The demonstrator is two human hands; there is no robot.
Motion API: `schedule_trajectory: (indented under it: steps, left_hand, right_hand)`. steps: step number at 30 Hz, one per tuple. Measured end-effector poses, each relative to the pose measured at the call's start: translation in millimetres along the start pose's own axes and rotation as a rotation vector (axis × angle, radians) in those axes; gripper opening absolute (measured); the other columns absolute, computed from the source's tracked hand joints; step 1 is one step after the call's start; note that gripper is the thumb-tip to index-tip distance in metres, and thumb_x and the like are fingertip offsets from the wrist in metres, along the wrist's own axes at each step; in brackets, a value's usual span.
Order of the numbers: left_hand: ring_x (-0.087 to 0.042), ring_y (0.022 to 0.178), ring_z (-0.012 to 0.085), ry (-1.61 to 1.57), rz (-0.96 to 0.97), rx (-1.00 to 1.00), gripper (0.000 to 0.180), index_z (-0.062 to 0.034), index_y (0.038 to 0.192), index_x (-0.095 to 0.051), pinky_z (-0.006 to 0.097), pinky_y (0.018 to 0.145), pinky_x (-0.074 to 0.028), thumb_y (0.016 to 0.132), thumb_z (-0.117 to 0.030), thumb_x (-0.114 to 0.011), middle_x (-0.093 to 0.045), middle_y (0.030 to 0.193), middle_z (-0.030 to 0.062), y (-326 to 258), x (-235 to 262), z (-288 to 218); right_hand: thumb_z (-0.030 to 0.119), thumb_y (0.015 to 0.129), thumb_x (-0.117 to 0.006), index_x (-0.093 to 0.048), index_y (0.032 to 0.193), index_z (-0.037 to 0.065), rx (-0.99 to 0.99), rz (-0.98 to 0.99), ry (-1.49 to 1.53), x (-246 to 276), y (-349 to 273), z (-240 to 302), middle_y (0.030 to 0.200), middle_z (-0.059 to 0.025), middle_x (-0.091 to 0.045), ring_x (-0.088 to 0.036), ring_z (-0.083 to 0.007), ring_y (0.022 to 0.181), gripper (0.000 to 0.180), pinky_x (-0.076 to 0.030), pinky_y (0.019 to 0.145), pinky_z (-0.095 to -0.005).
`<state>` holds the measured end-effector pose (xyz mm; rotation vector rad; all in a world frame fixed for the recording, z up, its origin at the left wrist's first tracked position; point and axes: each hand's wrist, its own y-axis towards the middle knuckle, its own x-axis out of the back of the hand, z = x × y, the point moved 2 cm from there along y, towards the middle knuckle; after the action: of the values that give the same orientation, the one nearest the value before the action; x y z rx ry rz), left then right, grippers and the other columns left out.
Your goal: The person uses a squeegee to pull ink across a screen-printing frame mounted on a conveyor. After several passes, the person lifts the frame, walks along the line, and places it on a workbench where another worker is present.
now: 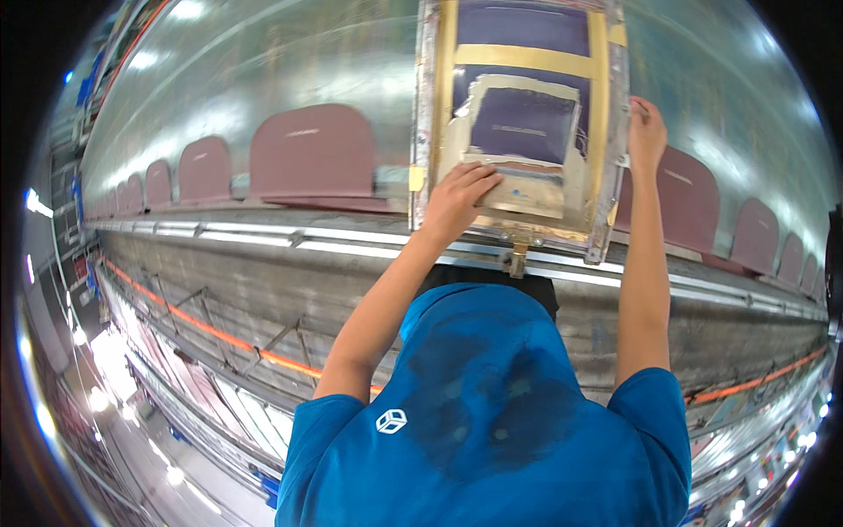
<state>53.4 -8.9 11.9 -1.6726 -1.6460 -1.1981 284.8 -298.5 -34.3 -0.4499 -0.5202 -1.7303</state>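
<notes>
A screen-printing frame (422, 105) lies on the long table in front of me, its dark purple mesh bordered with yellowish tape. Pale ink rings a rectangle in the mesh. Across the near end of the screen rests a flat, beige squeegee (527, 195). My left hand (458, 195) is closed over its left end, fingers pointing right; the thumb is hidden. At the frame's right side, my right hand (647, 136) has its fingers curled against the outer edge, gripping it.
Maroon cut fabric pieces (312, 151) with rounded tops lie in a row along the shiny greenish table (386, 53), left and right of the frame. A metal rail (351, 247) runs along the near edge, where a brass-coloured bracket (519, 255) joins the frame. Orange piping (184, 314) runs lower down.
</notes>
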Motion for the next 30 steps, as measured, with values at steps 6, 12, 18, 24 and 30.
schedule_trajectory:
  steps: [6, 12, 18, 24, 30]
  left_hand:
    - [-0.060, 0.118, 0.0291, 0.000, -0.015, 0.034, 0.061, -0.0087, 0.119, -0.069, 0.040, 0.101, -0.050, 0.061, 0.010, -0.064, -0.067, 0.125, 0.0067, -5.8, 24.1, 30.8]
    - [-0.060, 0.119, 0.0300, -0.016, 0.025, 0.091, 0.066, -0.0110, 0.122, -0.068, 0.041, 0.102, -0.049, 0.061, 0.014, -0.062, -0.067, 0.126, 0.0073, -38.4, 46.2, 96.2]
    - [-0.063, 0.114, 0.0298, 0.102, 0.000, 0.061, 0.061, -0.0098, 0.119, -0.071, 0.040, 0.097, -0.051, 0.063, 0.015, -0.065, -0.069, 0.121, 0.0064, -43.9, 86.7, 145.1]
    - [-0.060, 0.118, 0.0314, 0.134, 0.056, 0.067, 0.069, -0.0089, 0.123, -0.068, 0.042, 0.100, -0.049, 0.060, 0.018, -0.065, -0.066, 0.126, 0.0073, -59.8, 79.4, 140.0]
    - [-0.060, 0.119, 0.0322, 0.113, 0.094, -0.010, 0.070, -0.0079, 0.121, -0.069, 0.043, 0.103, -0.048, 0.056, 0.015, -0.064, -0.066, 0.126, 0.0087, -89.0, 74.0, 128.4]
  right_hand:
    - [0.027, 0.098, -0.059, -0.070, 0.107, 0.012, 0.105, -0.056, 0.085, -33.3, -17.3, 23.0, 0.097, -0.0122, -0.071, -0.067, -0.0280, 0.085, 0.022, -0.051, 0.078, -0.0388]
    - [0.028, 0.099, -0.059, -0.069, 0.107, 0.014, 0.156, -0.050, 0.148, -93.0, -56.6, 71.5, 0.089, -0.0143, -0.072, -0.070, -0.0312, 0.082, 0.019, -0.054, 0.076, -0.0411]
    - [0.019, 0.097, -0.060, -0.065, 0.103, 0.009, 0.076, -0.060, 0.341, -169.3, -77.5, 99.0, 0.066, -0.0180, -0.062, -0.061, -0.0347, 0.056, 0.013, -0.046, 0.056, -0.0438]
    - [0.017, 0.096, -0.060, -0.064, 0.103, 0.008, 0.074, -0.036, 0.330, -170.0, -78.0, 84.2, 0.070, -0.0185, -0.064, -0.062, -0.0379, 0.060, 0.012, -0.046, 0.058, -0.0459]
    - [0.018, 0.096, -0.059, -0.067, 0.103, 0.012, 0.102, -0.086, 0.122, -171.1, -73.0, 56.2, 0.077, -0.0210, -0.067, -0.065, -0.0427, 0.072, 0.012, -0.050, 0.067, -0.0504]
